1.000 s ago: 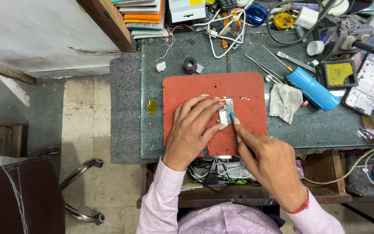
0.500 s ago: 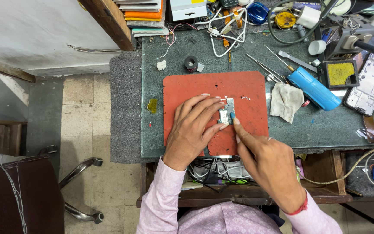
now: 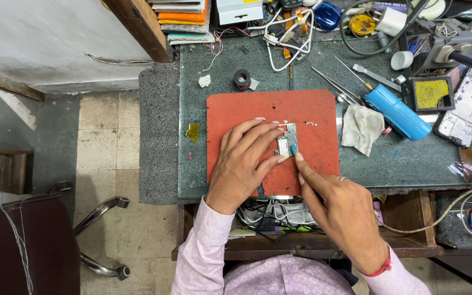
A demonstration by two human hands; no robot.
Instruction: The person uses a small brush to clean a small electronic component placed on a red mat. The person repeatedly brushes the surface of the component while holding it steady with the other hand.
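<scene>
A small circuit board [image 3: 287,140] lies on a red work mat [image 3: 236,112] in the middle of the grey-green bench. My left hand [image 3: 244,164] rests flat on the mat, its fingertips pressing on the left side of the board. My right hand [image 3: 342,210] comes in from the lower right and pinches a small dark tool [image 3: 294,148], whose tip touches the lower right edge of the board. Two tiny white bits [image 3: 311,124] lie on the mat just above and right of the board.
A blue cylindrical tool [image 3: 397,112], a crumpled cloth [image 3: 360,129], tweezers [image 3: 337,87] and a yellow sponge in a tray [image 3: 429,94] lie right of the mat. Cables [image 3: 285,33], a dark solder reel [image 3: 241,78] and stacked books [image 3: 184,16] crowd the back. An open drawer of wires [image 3: 271,213] sits below the bench edge.
</scene>
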